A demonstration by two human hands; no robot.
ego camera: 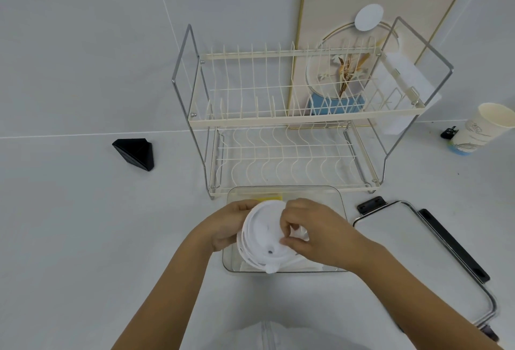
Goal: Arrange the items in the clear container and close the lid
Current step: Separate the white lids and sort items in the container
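— Hands first: what is each grip doing?

— Both are closed on a stack of white plastic cup lids (263, 238). The left hand (231, 227) cups the stack's far-left edge, fingers curled behind it. The right hand (312, 230) pinches the top lid from the right, fingertips (284, 227) pressed together on its upper face.

— Where is the stack relative to the container?

— Held over the clear container (338, 202), above its left half. I cannot tell whether the lowest lid touches anything inside.

— Which way do the lids face?

— They are tilted, the flat top turned up toward the camera and leaning left. A small dark hole shows near the lower rim, and a little tab sticks out at the bottom edge, pointing toward the person. The stack is round, so it has no long axis; its stacking axis slants up and toward the viewer.

— Anything already in the container?

— A yellow item (269, 198) shows at the far wall, and something white lies along the near wall, partly hidden by the lids.

— And the container lid?

— The container lid (418, 252) lies flat on the white counter (83, 238) just right of the container, black latches along its edges, long axis running away and to the left.

— Surroundings?

— A two-tier dish rack (292, 115) stands just behind the container; a paper cup (482, 129) sits far right; a black wedge-shaped object (135, 153) lies to the left.
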